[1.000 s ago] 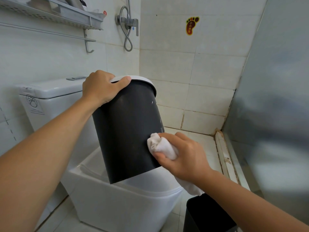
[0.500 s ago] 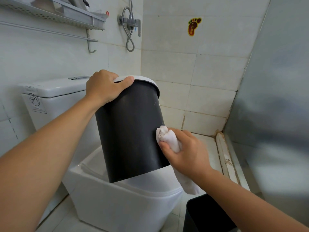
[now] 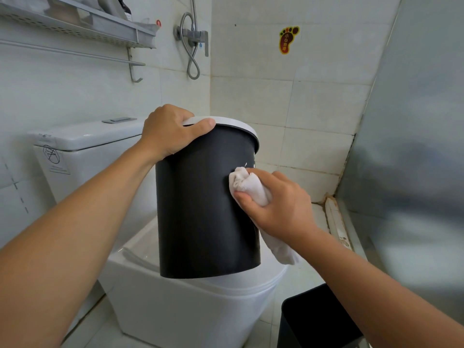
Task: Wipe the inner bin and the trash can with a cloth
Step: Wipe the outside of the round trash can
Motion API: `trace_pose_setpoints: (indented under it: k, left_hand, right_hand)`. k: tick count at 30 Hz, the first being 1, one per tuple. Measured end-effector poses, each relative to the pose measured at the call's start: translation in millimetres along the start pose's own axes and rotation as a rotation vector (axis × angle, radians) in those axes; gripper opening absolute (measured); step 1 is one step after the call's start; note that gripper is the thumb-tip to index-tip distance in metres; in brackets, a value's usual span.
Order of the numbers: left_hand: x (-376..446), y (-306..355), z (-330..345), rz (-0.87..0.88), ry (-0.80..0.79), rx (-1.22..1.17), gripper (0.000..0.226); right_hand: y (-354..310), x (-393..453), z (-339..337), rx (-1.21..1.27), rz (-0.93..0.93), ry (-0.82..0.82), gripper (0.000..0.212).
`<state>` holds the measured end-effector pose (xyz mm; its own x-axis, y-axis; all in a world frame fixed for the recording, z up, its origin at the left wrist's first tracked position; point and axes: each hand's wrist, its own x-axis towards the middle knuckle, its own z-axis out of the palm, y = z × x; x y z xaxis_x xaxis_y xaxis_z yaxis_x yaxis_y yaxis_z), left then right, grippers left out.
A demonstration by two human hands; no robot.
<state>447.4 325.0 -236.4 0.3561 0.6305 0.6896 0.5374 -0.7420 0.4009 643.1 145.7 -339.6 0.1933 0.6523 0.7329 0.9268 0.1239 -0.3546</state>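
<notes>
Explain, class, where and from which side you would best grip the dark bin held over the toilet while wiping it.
Probably the white rim, from above on the left, as the left hand does: the bin has smooth, handleless walls, and this leaves its side free for the cloth in the right hand.

Your left hand [image 3: 173, 131] grips the top rim of the bin [image 3: 200, 197], which hangs above the toilet [image 3: 190, 307]. Your right hand [image 3: 278, 204] presses the cloth [image 3: 247, 183] against the bin's right side. The trash can [image 3: 313, 320] stands right of the toilet, below your right forearm.
</notes>
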Motion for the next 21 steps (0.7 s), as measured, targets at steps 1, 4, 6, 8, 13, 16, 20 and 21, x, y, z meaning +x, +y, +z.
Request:
trace_pose_setpoints:
  k: [1,4,6,8,13,16,20,21]
  left_hand:
    - [1,0,-1,-0.010,-0.024,-0.018,0.068]
    - [2,-4,-5,-0.029,-0.067,-0.037,0.068]
    - [2,-3,-8,-0.008,-0.068,0.020,0.068]
    - [3,6,-12,0.044,-0.067,0.118,0.066]
    - [0,48,0,0.139,-0.041,0.251,0.042]
    - [-3,55,14,0.157,0.048,0.386,0.044]
    - [-4,48,19,0.109,0.152,0.387,0.044]
    - [-5,46,19,0.106,0.164,0.364,0.043]
  right_hand:
    - [0,2,-1,0.004,0.014,-0.006,0.049]
    - [-4,3,1,0.021,0.009,-0.024,0.051]
    - [-6,2,3,0.017,-0.015,-0.016,0.051]
    - [-7,1,4,0.005,-0.033,-0.003,0.052]
    - [-11,-1,5,0.011,-0.067,-0.001,0.052]
    - [-11,-1,5,0.042,-0.038,-0.001,0.050]
    - [-11,8,-2,0.128,0.135,0.067,0.033]
    - [-11,14,-4,0.167,0.206,0.097,0.031]
